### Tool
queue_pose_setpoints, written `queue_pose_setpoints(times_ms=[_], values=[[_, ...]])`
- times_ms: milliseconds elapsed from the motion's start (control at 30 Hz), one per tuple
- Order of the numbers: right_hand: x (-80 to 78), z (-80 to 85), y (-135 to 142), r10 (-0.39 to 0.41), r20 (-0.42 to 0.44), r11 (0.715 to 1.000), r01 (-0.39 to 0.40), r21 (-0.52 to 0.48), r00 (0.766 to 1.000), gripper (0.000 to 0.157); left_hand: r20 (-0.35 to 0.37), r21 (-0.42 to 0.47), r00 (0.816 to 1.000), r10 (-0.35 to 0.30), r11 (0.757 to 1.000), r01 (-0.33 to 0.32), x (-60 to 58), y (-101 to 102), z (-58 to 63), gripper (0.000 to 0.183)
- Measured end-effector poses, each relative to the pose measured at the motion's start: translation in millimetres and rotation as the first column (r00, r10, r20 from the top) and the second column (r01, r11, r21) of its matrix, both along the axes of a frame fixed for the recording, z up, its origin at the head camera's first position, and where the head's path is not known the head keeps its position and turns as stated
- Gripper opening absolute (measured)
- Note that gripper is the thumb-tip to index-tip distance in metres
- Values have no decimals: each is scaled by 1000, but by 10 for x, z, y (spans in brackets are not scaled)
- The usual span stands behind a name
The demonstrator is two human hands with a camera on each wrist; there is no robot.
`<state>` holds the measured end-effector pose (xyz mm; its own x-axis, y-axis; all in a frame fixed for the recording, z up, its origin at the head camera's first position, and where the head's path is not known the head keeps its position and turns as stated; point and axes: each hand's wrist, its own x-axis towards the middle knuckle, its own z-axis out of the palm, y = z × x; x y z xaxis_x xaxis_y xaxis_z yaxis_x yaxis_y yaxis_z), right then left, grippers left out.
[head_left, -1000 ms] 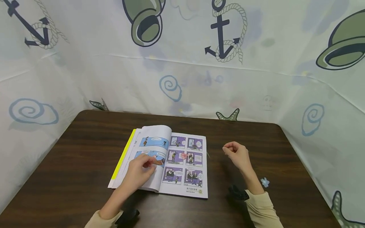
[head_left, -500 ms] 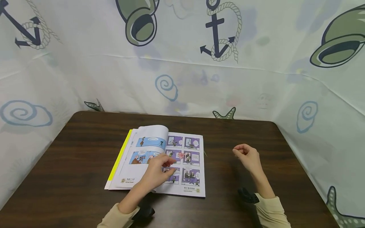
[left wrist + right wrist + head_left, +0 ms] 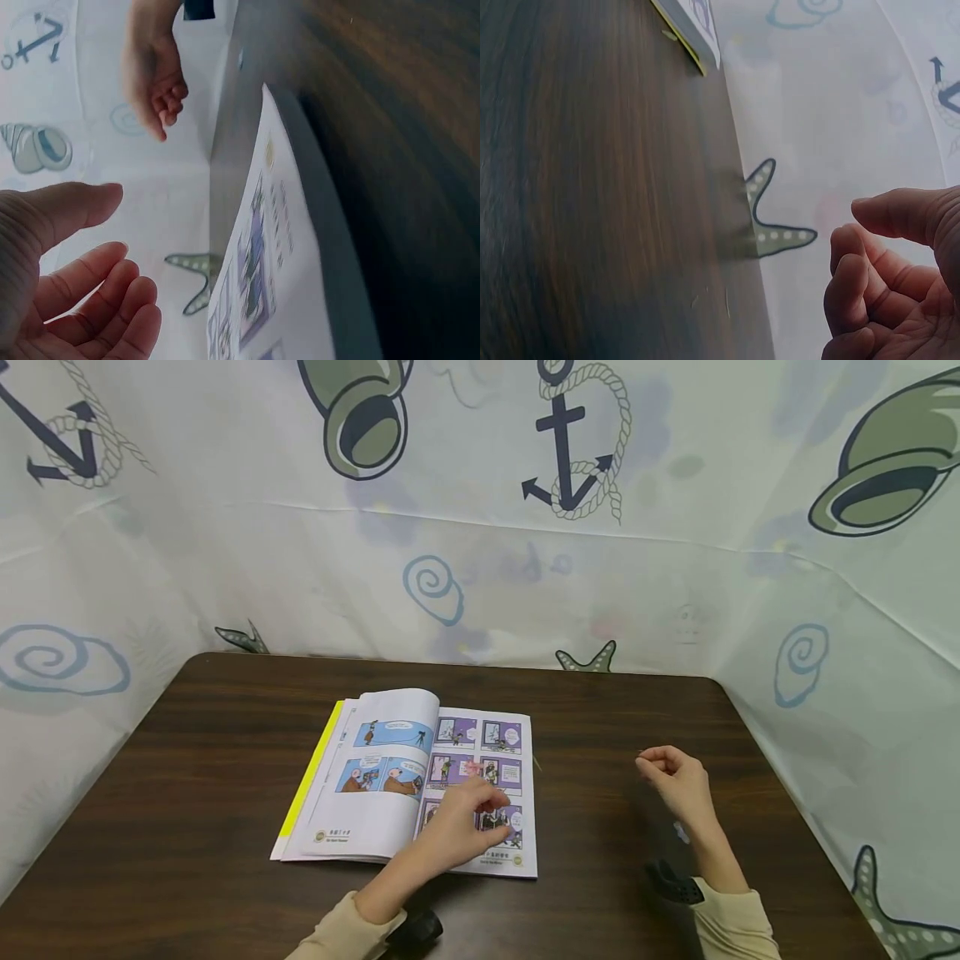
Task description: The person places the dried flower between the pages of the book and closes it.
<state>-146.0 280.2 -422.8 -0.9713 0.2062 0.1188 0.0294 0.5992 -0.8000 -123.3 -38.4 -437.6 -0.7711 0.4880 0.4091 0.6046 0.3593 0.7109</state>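
An open comic book (image 3: pixel 375 827) lies on the table, blue panels on its left page and purple ones on its right. Above the lower right page hovers my left hand (image 3: pixel 461 822), thumb and fingers apart; in the left wrist view nothing lies between them. A small pink flower-shaped piece (image 3: pixel 472 768) shows on the right page just beyond that hand. Farther right, my right hand (image 3: pixel 678 781) is over the table, fingers loosely bent. The right wrist view shows a gap between thumb and forefinger, with nothing held.
A small pale blue flower-shaped piece (image 3: pixel 681 832) lies on the dark wooden table (image 3: pixel 187 793), beside the right forearm. A thin greenish strip (image 3: pixel 669 34) pokes out by the book's right edge. White patterned cloth (image 3: pixel 330 568) walls the table's back and sides.
My left hand has swept from the left page over to the right page, uncovering the blue panels. My right hand has drifted to the right, away from the book. The head view has shifted slightly.
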Motion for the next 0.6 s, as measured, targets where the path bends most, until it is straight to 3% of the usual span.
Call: queue_pose_setpoints(times_ms=[267, 600], values=[[66, -27, 157, -47, 19, 999, 47, 5, 999, 19, 55, -53, 996, -74, 996, 77, 68, 185, -64, 32], [188, -93, 384, -85, 54, 996, 83, 22, 995, 22, 50, -175, 994, -97, 979, 104, 121, 337, -157, 37]])
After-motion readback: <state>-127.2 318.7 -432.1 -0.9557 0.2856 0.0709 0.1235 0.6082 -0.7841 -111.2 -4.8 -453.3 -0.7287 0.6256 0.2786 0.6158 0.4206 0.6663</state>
